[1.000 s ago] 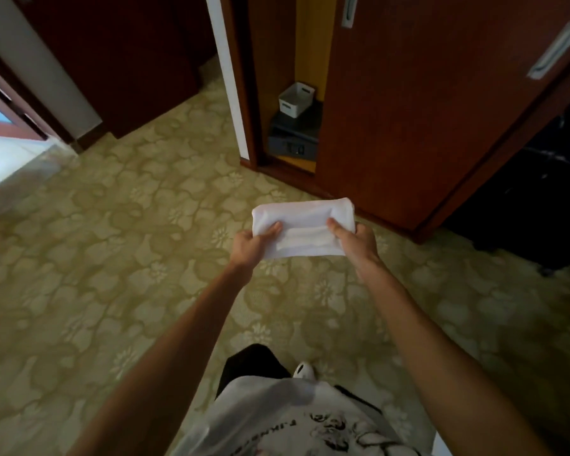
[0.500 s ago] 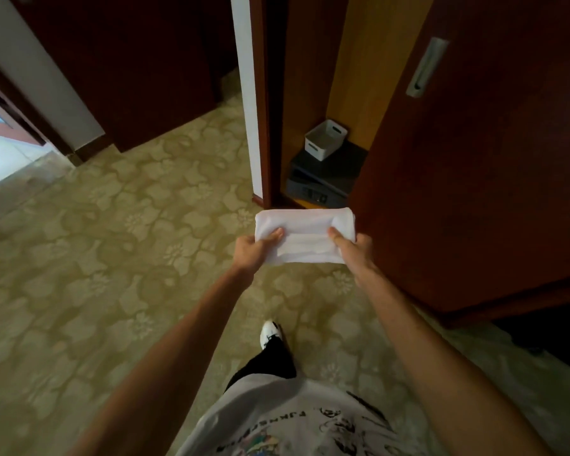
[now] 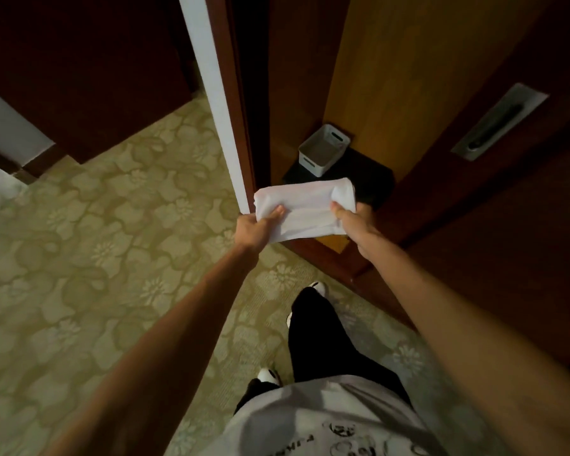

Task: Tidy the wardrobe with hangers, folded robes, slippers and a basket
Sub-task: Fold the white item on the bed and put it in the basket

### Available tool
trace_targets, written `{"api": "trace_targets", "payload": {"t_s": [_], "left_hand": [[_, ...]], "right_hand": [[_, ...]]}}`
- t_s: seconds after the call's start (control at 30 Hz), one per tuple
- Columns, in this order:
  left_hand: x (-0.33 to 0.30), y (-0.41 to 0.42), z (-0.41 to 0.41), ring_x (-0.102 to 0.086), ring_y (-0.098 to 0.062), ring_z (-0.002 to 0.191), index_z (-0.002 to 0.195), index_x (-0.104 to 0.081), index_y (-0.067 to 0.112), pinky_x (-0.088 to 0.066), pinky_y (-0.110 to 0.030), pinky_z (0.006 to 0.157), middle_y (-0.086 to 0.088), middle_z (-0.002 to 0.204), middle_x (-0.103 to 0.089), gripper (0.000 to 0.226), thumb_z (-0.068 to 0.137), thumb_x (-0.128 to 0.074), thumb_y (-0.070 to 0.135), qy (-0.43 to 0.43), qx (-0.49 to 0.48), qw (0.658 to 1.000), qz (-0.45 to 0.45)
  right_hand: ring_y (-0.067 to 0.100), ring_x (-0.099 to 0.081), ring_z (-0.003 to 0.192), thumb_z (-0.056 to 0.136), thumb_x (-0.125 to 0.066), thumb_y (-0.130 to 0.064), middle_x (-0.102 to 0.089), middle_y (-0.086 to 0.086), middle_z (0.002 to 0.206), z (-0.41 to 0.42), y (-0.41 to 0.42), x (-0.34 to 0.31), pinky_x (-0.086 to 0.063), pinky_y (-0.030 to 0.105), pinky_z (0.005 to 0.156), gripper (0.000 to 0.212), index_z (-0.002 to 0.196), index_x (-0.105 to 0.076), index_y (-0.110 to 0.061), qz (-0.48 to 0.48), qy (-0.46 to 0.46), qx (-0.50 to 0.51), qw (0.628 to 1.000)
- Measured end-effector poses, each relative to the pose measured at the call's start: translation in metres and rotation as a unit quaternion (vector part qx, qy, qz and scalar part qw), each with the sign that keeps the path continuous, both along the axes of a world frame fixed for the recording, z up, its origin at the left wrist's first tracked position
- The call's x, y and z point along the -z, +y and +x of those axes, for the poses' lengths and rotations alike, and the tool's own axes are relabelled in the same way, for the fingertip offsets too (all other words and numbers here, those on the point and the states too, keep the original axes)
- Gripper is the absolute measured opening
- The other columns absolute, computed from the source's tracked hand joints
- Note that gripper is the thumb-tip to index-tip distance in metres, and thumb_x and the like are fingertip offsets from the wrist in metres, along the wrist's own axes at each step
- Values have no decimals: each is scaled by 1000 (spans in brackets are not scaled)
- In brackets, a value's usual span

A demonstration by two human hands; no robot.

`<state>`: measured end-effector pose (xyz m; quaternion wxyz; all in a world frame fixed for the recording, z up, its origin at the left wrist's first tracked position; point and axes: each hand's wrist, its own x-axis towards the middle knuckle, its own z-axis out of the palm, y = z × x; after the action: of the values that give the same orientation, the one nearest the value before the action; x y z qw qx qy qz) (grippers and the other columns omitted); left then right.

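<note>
A folded white robe [image 3: 305, 210] is held in the air before the open wardrobe [image 3: 392, 77], the left hand [image 3: 255, 230] gripping its left end and the right hand [image 3: 356, 222] its right. Beyond it, a white basket [image 3: 323, 149] sits on a dark safe [image 3: 372, 179] on the wardrobe floor.

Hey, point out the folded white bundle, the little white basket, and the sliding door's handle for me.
folded white bundle [image 3: 305, 205], head view, on its flat top face between the hands.
white basket [image 3: 321, 150], head view, on its inside floor.
door handle [image 3: 499, 121], head view, on the recessed metal plate.
</note>
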<state>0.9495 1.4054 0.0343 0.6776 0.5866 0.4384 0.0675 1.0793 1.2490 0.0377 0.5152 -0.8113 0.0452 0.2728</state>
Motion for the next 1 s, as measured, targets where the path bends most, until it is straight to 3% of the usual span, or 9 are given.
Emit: {"api": "trace_targets", "payload": {"t_s": [0.13,0.23,0.47,0.57,0.67,0.77,0.83,0.93,1.0], "left_hand": [[43,35,85,-66,-10,69,77,-68,17,-54,-17,53,4,75,-68,23,84,-79,36,10,-30,1000,-2],[81,60,149,-65,-9,66,74,-68,18,-54,-19,54,2,74,-69,23,82,-81,35,27,-49,998,-1],[190,99,286,-69,-14,71,92,-73,9,-52,-23,52,-4,80,-72,31,84,-78,38,39,-75,996,22],[241,105,333,-71,-28,92,107,-69,3,-58,-36,75,-11,98,-73,62,76,-74,57,96,-84,991,35],[288,109,385,-61,-30,118,129,-57,0,-49,-33,96,-14,125,-64,55,97,-58,44,85,-93,992,-24],[329,113,432,-65,-33,109,124,-62,1,-45,-28,79,-20,118,-68,55,99,-52,49,127,-40,987,86],[350,116,461,-65,-34,106,123,-65,2,-44,-28,79,-20,117,-69,54,98,-55,49,153,21,978,141],[374,125,505,-61,-34,113,124,-65,2,-44,-31,89,-17,122,-66,54,99,-55,48,204,84,957,187],[392,134,529,-63,-32,110,120,-66,0,-47,-29,85,-19,120,-66,55,96,-58,49,233,91,946,206]], "right_hand": [[21,-63,97,96,-64,-29,-66,12,121,97,49,44,-50,27,64,42,129,-60,-5,-36,8,-34,999],[22,-61,99,97,-61,-31,-64,10,121,167,79,82,-49,30,68,43,132,-57,-7,-60,19,-45,997],[21,-60,93,95,-64,-39,-62,8,109,294,116,186,-45,23,54,42,119,-58,-5,-61,19,-3,998],[15,-60,76,89,-73,-37,-63,4,90,337,126,231,-44,20,54,38,105,-64,-3,-49,24,44,998],[19,-66,85,82,-78,-44,-70,10,102,391,134,266,-41,16,55,53,113,-66,-2,-56,-4,45,997],[15,-63,68,87,-72,-48,-69,2,83,448,136,294,-41,13,49,40,102,-67,-11,-81,-55,-24,995],[12,-56,56,89,-68,-50,-61,-3,70,486,143,318,-37,16,43,36,95,-64,-15,-118,-73,-43,989],[13,-56,69,92,-61,-47,-62,2,92,536,161,358,-39,22,49,38,115,-62,-18,-169,-85,-65,980],[15,-56,77,96,-58,-39,-58,3,103,562,174,381,-38,21,51,43,137,-53,-25,-168,-101,-104,975]]}}
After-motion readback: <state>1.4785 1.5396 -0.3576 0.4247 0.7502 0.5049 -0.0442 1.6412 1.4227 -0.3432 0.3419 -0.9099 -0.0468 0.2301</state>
